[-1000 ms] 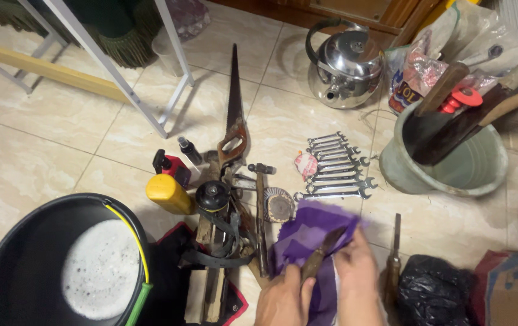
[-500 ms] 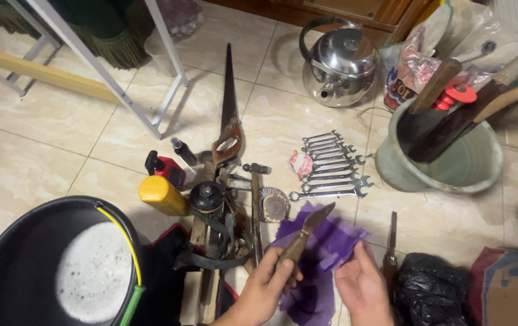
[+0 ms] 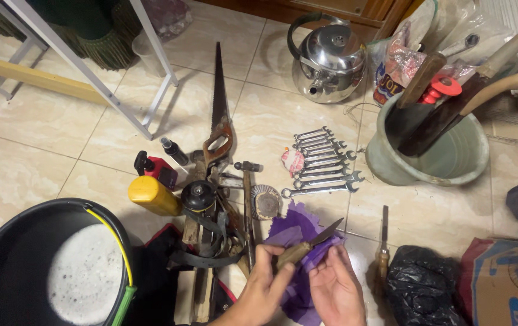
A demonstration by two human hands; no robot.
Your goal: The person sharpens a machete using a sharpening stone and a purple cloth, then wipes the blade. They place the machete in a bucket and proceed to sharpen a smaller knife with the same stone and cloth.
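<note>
Since half a second ago, the knife (image 3: 310, 242) has been lowered from its steeper upward slant to a flatter angle, and both hands have been drawn closer together over the purple cloth (image 3: 300, 232). The knife's wooden handle is gripped by the left hand (image 3: 263, 285), with the fingers curled shut around it and the thumb laid on top; the dark blade points up and to the right, away from the cloth's middle. The right hand (image 3: 335, 291) is held open, palm up, just right of the knife handle, with its fingers against the cloth; whether cloth is pinched by it cannot be told. The cloth is spread on the tiled floor beneath both hands. Above the cloth, a row of wrenches (image 3: 321, 163) is laid out. Left of the cloth, a hammer (image 3: 247, 199) and a heap of straps and tools are seen, and farther left a black tub (image 3: 5, 241) of foamy water. Right of the cloth lies a chisel (image 3: 383, 241).
</note>
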